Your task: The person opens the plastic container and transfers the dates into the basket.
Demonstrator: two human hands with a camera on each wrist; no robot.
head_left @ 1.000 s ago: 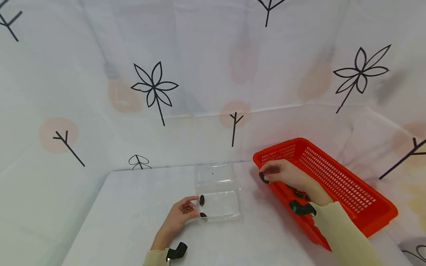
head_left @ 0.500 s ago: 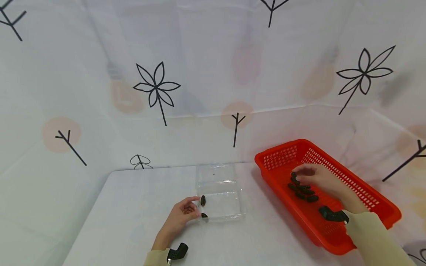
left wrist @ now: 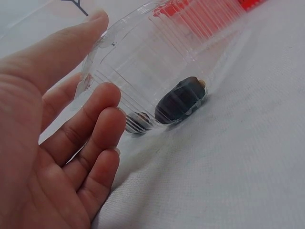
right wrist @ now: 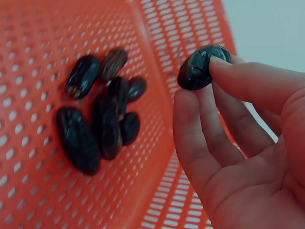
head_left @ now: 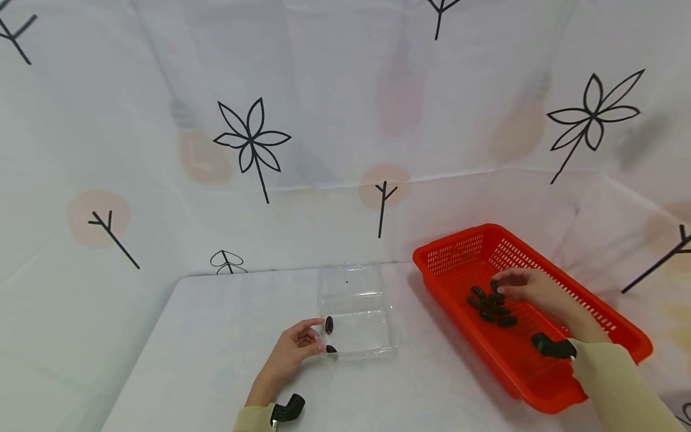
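1. The left hand (head_left: 294, 351) rests low on the near side, palm turned inward, forearm running back toward the body in a pale sleeve (head_left: 252, 420).
2. Its thumb (left wrist: 57, 52) stretches forward and up, and its fingers (left wrist: 97, 124) lie loosely bent beneath it, so the hand cups what it steadies.
3. The right arm reaches forward and out to the right, its pale sleeve (head_left: 621, 390) ending at the wrist.
4. The right hand (head_left: 531, 291) hangs palm down, wrist slightly raised.
5. In the right wrist view, its thumb (right wrist: 257, 83) and fingertips (right wrist: 190, 102) close together in a pinch, the remaining fingers curled alongside.
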